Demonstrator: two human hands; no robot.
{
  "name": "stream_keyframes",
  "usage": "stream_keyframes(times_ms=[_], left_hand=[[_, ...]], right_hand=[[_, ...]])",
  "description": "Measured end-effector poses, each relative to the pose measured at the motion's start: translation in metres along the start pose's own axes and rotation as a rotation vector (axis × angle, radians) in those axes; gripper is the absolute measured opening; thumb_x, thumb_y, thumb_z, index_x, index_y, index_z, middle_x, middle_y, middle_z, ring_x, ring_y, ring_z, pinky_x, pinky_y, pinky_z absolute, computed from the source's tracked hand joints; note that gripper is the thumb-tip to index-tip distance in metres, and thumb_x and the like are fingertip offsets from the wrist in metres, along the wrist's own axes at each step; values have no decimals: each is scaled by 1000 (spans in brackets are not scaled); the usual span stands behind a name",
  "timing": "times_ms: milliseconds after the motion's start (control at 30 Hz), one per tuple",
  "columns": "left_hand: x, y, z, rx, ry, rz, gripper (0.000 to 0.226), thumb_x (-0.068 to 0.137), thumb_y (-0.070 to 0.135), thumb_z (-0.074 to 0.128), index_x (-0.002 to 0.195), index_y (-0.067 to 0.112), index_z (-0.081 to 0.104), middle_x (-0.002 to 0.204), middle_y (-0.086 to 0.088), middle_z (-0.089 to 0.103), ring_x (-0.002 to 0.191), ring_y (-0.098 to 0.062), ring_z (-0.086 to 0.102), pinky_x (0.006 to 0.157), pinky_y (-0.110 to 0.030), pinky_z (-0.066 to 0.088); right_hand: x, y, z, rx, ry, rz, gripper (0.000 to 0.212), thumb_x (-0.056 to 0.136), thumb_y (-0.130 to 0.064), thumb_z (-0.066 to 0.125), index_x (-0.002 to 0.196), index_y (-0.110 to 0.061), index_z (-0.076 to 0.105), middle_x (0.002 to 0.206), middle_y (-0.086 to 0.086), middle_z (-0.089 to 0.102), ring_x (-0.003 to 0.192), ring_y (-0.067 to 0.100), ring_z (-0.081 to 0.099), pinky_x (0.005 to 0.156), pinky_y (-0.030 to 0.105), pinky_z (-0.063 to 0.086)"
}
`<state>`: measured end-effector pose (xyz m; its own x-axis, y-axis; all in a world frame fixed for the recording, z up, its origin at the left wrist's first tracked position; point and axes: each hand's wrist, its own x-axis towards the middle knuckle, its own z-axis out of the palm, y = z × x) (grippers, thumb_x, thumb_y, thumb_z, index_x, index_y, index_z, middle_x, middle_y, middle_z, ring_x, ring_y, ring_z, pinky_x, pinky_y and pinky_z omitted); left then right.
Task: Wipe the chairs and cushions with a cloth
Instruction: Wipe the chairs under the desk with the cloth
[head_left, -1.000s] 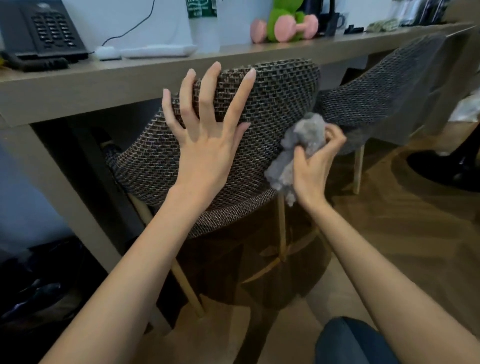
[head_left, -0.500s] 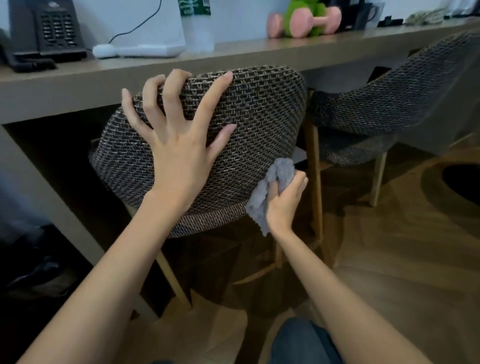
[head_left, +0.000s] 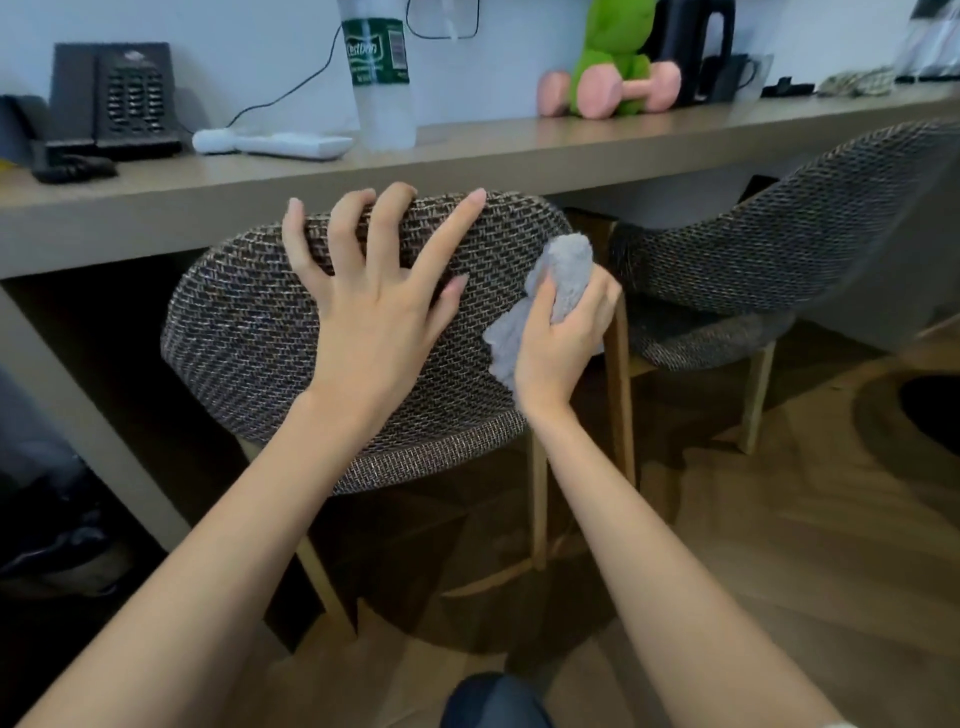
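A clear plastic bottle (head_left: 383, 78) stands upright toward the back edge of the long beige worktop (head_left: 493, 156). Whether it holds any liquid cannot be told. Its green label reads "Cestbon" in white letters; the smaller print is too blurred to read.

Two chairs are tucked under the worktop's front edge. The left hand (head_left: 374, 317) holds the back of the nearer dark brown woven chair (head_left: 249, 338): its two middle fingers hook over the top rim, and the others lie spread on the weave. The right hand (head_left: 563, 343) clutches one bunched grey fluffy cloth (head_left: 563, 265) and presses it against the right edge of that chair's back, just beside the left thumb. The second woven chair (head_left: 779, 249) stands just to the right.

One black desk telephone (head_left: 117, 98) sits near the worktop's left end. One white remote-like bar (head_left: 291, 145) lies between the telephone and the bottle. Toward the right end, one green plush toy (head_left: 615, 47) sits with a pink dumbbell (head_left: 631, 88) lying before it. A further pink head shows at the toy's left. The wooden floor (head_left: 805, 519) lies below.
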<state>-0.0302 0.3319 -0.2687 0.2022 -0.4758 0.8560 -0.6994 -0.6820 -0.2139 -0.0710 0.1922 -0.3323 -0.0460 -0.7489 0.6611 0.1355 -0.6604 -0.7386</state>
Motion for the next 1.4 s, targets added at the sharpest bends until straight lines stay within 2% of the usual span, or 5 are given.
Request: stream_keyframes(times_ms=[367,667,900,1167,1400], left_hand=[[8,23,-4,56,-54,69,49,100,35,37,148,38,27,145,-12,40,135,-36,35,111,-62,12],[9,24,-3,43,-25,57,49,99,34,41,146,41,30,143,-10,41,133,-34,34,113,-56,9],[10,24,1,31,-22,47,51,97,38,43,146,43,27,142,-10,40,132,-31,28,113,-55,4],[10,26,4,30,14,46,50,96,36,46,144,41,33,140,-11,42,130,-30,28,112,-55,3],[7,27,7,46,38,43,48,98,36,44,144,41,33,141,-10,43,132,-33,33,113,-55,5]], right_hand=[[-45,55,-20,6,-80,406,29,96,-15,53,121,-1,49,118,16,53,104,24,55,78,24,39],[37,15,-3,174,98,4,34,88,-9,60,122,-3,57,117,13,58,108,18,56,89,5,37],[-2,91,-19,166,-169,784,30,97,-23,50,122,-7,54,115,12,59,110,29,57,83,29,42],[57,45,-3,-11,-60,174,31,98,-39,48,115,-15,56,111,8,54,92,15,55,65,8,38],[11,117,-18,-132,-362,745,38,100,-39,41,116,-9,57,115,15,59,109,31,56,89,34,43]])
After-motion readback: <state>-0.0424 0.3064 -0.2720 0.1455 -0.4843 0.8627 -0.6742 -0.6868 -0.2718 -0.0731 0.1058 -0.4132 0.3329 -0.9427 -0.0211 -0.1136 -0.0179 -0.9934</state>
